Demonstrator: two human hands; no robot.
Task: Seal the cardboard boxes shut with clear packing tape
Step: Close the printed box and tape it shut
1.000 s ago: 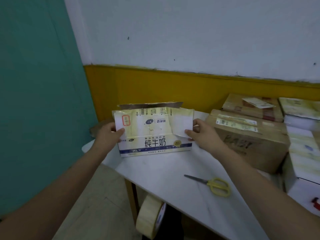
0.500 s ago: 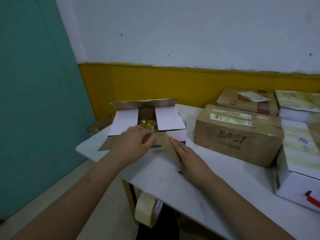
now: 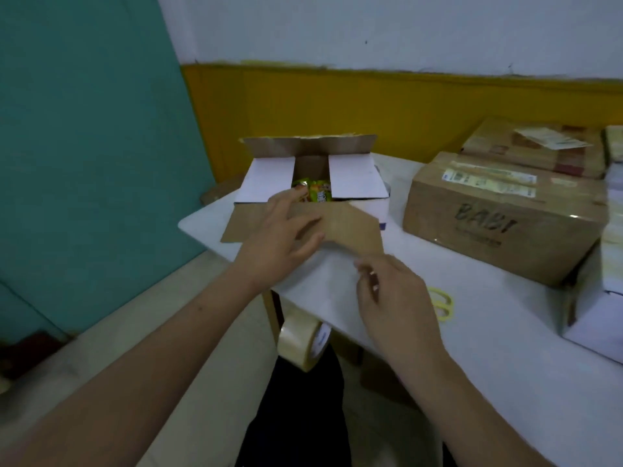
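Note:
An unsealed cardboard box (image 3: 350, 178) stands at the table's left corner, its far flap up, two white side flaps folded in, colourful packets (image 3: 312, 192) showing between them. The near brown flap (image 3: 354, 230) hangs out toward me. My left hand (image 3: 283, 237) lies on that flap with fingers spread toward the opening. My right hand (image 3: 394, 298) hovers just off the flap's near edge, fingers loosely curled, holding nothing. A roll of clear packing tape (image 3: 301, 340) sits below the table edge near my lap. Yellow-handled scissors (image 3: 441, 303) lie on the table, partly behind my right hand.
A taped brown box marked BABI (image 3: 499, 217) stands right of the unsealed one, another brown box (image 3: 536, 151) behind it. White boxes (image 3: 603, 298) are stacked at the far right. The white table (image 3: 505, 348) meets a teal wall on the left.
The box was set down upright and its near flap dropped toward me. My left hand stays on that flap; my right hand has lifted off it and drawn back.

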